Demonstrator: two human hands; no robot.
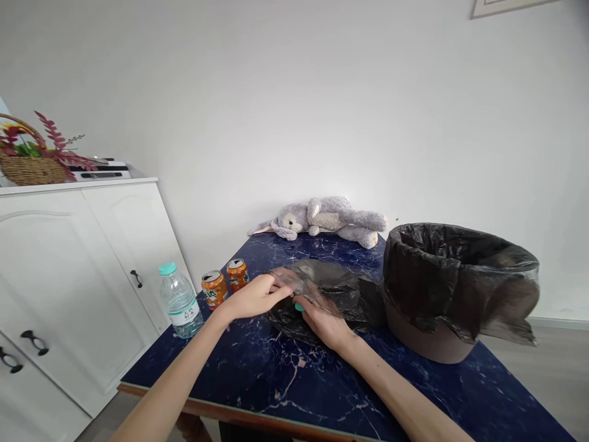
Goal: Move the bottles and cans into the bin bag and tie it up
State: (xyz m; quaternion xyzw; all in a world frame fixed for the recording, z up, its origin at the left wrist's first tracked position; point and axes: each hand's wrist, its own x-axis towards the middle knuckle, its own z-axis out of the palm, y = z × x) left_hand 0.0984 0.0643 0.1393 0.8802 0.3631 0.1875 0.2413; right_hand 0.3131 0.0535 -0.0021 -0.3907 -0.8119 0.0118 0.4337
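Note:
A crumpled dark plastic bag (334, 293) lies on the blue marble-patterned table (285, 380), just left of a brown bin (427, 341). My left hand (255, 296) pinches the bag's near left edge, fingers closed on the thin film. Under the same edge, my right hand (324, 324) grips the plastic from below. A small teal object (299, 307) shows between my two hands; what it is I cannot make out. The bin is lined with a black bag (455, 270) folded over its rim.
Two orange drink cans (225, 282) and a clear water bottle (180, 302) with a teal cap stand near the table's left edge. A grey plush toy (324, 220) lies at the far edge against the wall. A white cabinet (73, 270) with a basket (30, 166) stands left.

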